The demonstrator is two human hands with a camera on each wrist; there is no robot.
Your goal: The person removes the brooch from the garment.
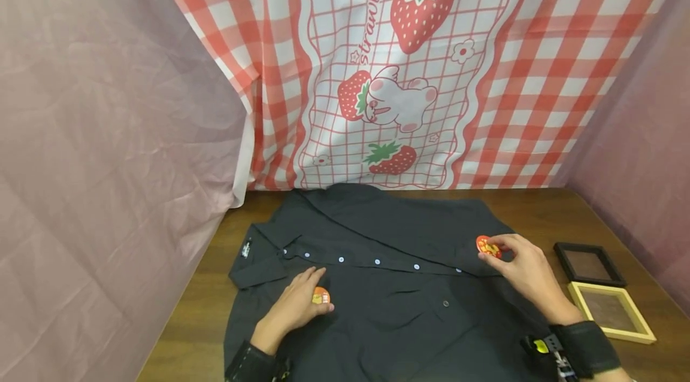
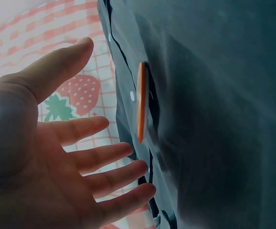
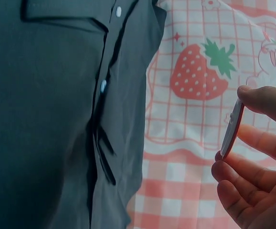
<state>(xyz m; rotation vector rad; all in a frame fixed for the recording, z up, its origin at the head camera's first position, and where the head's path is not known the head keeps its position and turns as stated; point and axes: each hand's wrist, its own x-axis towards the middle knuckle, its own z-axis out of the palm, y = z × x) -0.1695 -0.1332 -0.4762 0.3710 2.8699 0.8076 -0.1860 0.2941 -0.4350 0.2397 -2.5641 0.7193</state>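
Observation:
A dark button-up shirt (image 1: pixel 377 322) lies spread on the wooden table, its pale buttons running across the upper part. My left hand (image 1: pixel 291 307) is over the shirt front beside a round orange badge (image 1: pixel 321 296). In the left wrist view, that badge shows edge-on against the cloth, and the left fingers (image 2: pixel 111 179) are spread and apart from it. Between thumb and fingertips, my right hand (image 1: pixel 525 271) pinches a round red badge (image 1: pixel 487 246) over the shirt's right side. Its pale back faces the shirt in the right wrist view.
On the right of the brown table (image 1: pixel 183 316) lie a black frame (image 1: pixel 563 265) and a light yellow frame (image 1: pixel 638 319). A strawberry-print checked cloth (image 1: pixel 490 100) hangs behind the shirt. Pinkish fabric walls (image 1: pixel 108 130) stand at both sides.

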